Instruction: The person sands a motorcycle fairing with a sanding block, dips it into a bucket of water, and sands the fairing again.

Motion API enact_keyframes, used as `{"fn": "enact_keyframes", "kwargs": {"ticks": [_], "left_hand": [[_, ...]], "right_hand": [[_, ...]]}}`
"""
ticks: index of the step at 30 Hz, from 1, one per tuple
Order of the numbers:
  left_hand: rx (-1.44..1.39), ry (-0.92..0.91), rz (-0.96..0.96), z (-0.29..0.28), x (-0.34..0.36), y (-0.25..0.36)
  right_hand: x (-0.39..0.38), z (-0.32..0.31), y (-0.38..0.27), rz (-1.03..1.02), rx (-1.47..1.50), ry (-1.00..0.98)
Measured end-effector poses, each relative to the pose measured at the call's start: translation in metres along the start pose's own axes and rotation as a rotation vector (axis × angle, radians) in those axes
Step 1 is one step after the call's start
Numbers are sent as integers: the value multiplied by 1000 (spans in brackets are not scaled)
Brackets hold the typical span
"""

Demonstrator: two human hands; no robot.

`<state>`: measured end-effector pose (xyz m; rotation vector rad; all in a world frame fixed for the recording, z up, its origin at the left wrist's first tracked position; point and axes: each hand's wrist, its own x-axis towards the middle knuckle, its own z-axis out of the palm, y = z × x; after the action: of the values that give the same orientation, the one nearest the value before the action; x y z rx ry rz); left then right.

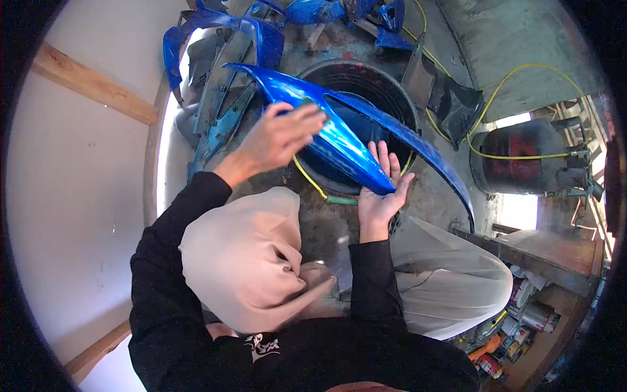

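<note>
A long, glossy blue motorcycle fairing panel [353, 147] with a pointed end and a thin curved arm lies slantwise across the view, over a black tub. My right hand [382, 199] holds up its near pointed end, palm upward, with the thumb on one side and the fingers on the other. Pressed on the panel's upper face is my left hand [281, 134], its fingers close together and a little blurred. A small dark piece shows at these fingertips; its kind cannot be made out.
Beneath the panel stands the round black tub [408, 98]. More blue fairing parts [261, 32] lie at the far side. A yellow hose [503, 85] runs to a dark tank [522, 157] at right. Cans and bottles [535, 317] fill a shelf at the lower right. A white wall [72, 170] bounds the left.
</note>
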<state>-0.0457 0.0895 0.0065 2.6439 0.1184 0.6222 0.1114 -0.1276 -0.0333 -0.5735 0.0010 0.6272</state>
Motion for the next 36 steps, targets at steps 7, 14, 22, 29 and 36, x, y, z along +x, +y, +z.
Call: {"fn": "enact_keyframes", "kwargs": {"ticks": [7, 14, 22, 29, 36], "left_hand": [[215, 158, -277, -3, 4, -42], [214, 106, -196, -6, 1, -28], [71, 29, 49, -3, 3, -11], [107, 170, -95, 11, 9, -3], [200, 324, -451, -1, 11, -45]], "right_hand": [[-1, 6, 0, -30, -59, 12], [-5, 8, 1, -6, -121, -64], [-5, 5, 0, -3, -155, -88], [-3, 3, 2, 5, -147, -64], [2, -2, 6, -23, -127, -177]]}}
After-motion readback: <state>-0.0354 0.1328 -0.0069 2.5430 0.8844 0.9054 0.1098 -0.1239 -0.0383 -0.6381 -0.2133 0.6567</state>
